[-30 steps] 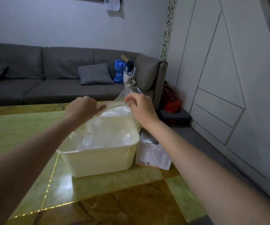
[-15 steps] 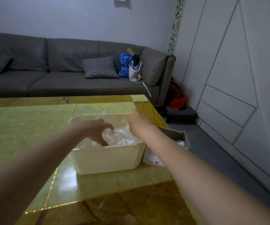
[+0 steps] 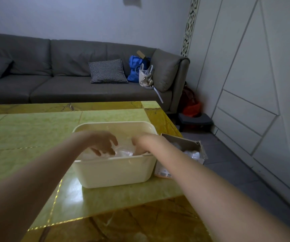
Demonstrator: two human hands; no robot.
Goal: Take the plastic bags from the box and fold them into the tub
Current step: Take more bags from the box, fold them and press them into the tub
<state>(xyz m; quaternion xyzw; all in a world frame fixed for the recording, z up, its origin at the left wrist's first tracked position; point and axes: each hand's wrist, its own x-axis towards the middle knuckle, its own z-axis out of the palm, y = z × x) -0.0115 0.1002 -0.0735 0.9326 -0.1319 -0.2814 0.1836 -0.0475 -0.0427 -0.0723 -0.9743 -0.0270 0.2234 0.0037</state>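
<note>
Glossy green and amber stone covers our desk (image 3: 36,137), and our two bare forearms run across it from the bottom corners toward the tub (image 3: 116,170). We see that cream tub standing upright on the desk, its near wall facing us.

Both of our hands are down inside the tub. Our left hand (image 3: 104,144) is palm down with its fingers spread and bent, the tips touching the clear crumpled bags (image 3: 123,152) that lie in the tub; we cannot tell whether those fingers actually pinch the plastic. Our right hand (image 3: 140,145) dips behind the tub's near rim at the right side, and its fingertips are hidden by that rim and the plastic, so we cannot tell how far it is closed or whether it holds anything.

Just beside the tub on its right, touching or nearly touching its wall, stands the box (image 3: 186,145), open at the top at the desk's right edge, with more clear plastic showing inside.

Beyond the desk we see a grey sofa (image 3: 53,75) along the far wall. On it lie a checked cushion (image 3: 107,71), a blue bag (image 3: 134,69) and a small pale bag (image 3: 146,75) near the right armrest. White panelled doors (image 3: 245,84) fill the right side, with something red (image 3: 191,107) on the floor beside the sofa.
</note>
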